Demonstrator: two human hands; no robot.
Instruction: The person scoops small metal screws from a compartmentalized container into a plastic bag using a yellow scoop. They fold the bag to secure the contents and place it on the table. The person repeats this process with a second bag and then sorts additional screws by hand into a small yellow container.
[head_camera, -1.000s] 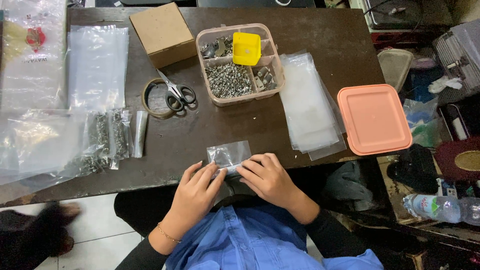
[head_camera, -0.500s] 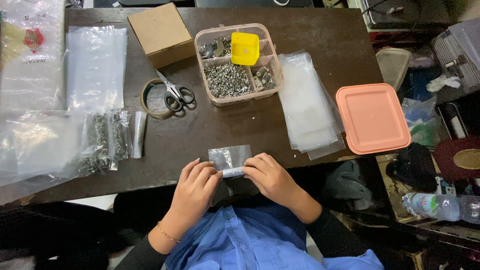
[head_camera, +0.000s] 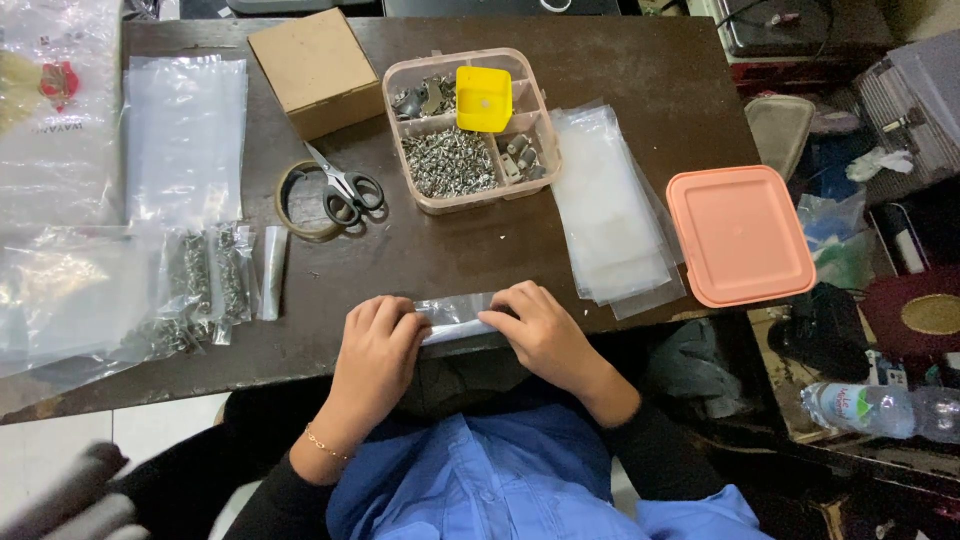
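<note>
head view, looking straight down on a dark brown wooden table (head_camera: 640, 70). near edge crowded: small clear plastic bag (head_camera: 455, 318) lying right at that edge, pinched from both ends. left hand (head_camera: 375, 350) curled over the bag's left end, fingers bent and closed on it; right hand (head_camera: 540, 330) closed on the right end, fingertips pressing the plastic down. open dark tabletop between bag and pink four-compartment plastic box of metal screws and fittings (head_camera: 470, 128), with a small yellow plastic cup (head_camera: 484, 98) in it. right of the bag, a stack of clear flat plastic bags (head_camera: 610, 205), then a salmon square plastic lid (head_camera: 740, 235) hanging over the table's right edge. further left, black-handled scissors (head_camera: 345, 190) on a tape roll, brown cardboard box (head_camera: 315, 70), filled screw packets (head_camera: 215, 275).
</note>
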